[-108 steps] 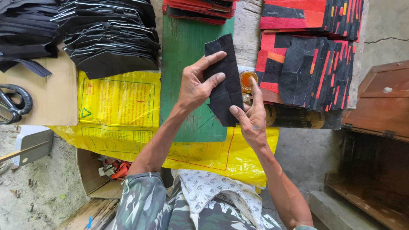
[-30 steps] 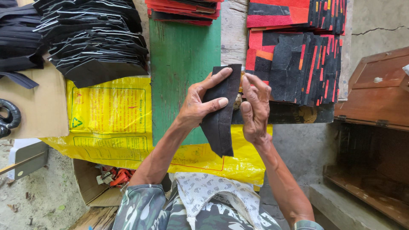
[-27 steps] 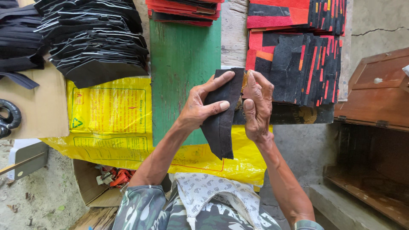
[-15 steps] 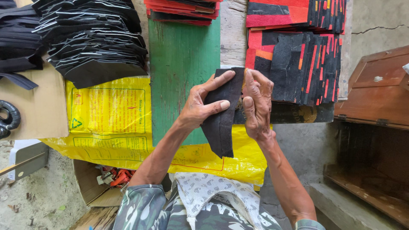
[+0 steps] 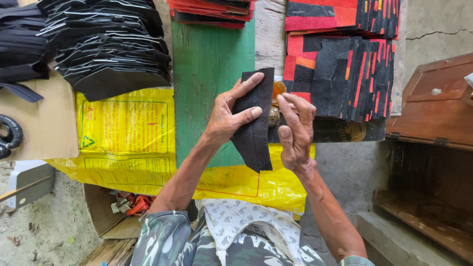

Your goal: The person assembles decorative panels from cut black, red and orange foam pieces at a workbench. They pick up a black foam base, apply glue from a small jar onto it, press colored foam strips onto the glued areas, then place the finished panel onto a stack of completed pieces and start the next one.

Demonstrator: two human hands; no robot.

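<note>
Lap: a patterned white cloth (image 5: 246, 224) lies on the person's knees, closest to the camera.
Box: an open cardboard box (image 5: 106, 214) sits low on the left with orange bits inside.
Yellow sack: a yellow plastic sack (image 5: 123, 133) is spread under the arms.
Left hand: the left hand (image 5: 229, 118) pinches the black piece (image 5: 256, 125), thumb in front and fingers on top.
Black piece: it hangs upright between both hands, above the green board (image 5: 207, 69).
Right hand: the right hand (image 5: 295, 133) is just beside the piece's right edge, fingers bent and a little apart; I cannot tell if it grips.
Far left: a pile of black pieces (image 5: 108, 44).
Far right: stacks of red and black pieces (image 5: 345, 74).
Side: a brown wooden box (image 5: 433, 103).
</note>
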